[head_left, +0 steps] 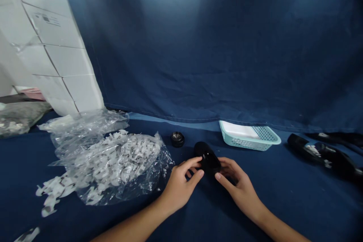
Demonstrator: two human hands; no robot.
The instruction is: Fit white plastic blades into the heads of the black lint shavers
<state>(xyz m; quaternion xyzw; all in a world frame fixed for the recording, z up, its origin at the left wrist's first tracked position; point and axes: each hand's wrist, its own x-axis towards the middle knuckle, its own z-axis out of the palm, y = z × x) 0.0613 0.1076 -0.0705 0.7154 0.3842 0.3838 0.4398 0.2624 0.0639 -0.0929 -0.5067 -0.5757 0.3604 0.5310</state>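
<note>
A glossy black rounded case (209, 159), with a hollow or dark opening on its right part and small pale marks, is tilted between my hands above the blue cloth. My right hand (239, 185) grips its right end, thumb in front and fingers behind. My left hand (181, 185) is at the left side, its index fingertip touching the case. Its thumb is apart from that finger, and the other fingers curl partly out of sight. Just beyond, on the left, stands a small round black container (177, 139) with a shiny inside.
Clear plastic bags (124, 159) full of small white pieces lie at left, some loose pieces (52, 193) spilled beside them. A light-green basket (246, 143) holds something white. Black items in wrapping (323, 155) lie at right. A blue curtain (215, 45) hangs behind, white boxes (68, 60) at left.
</note>
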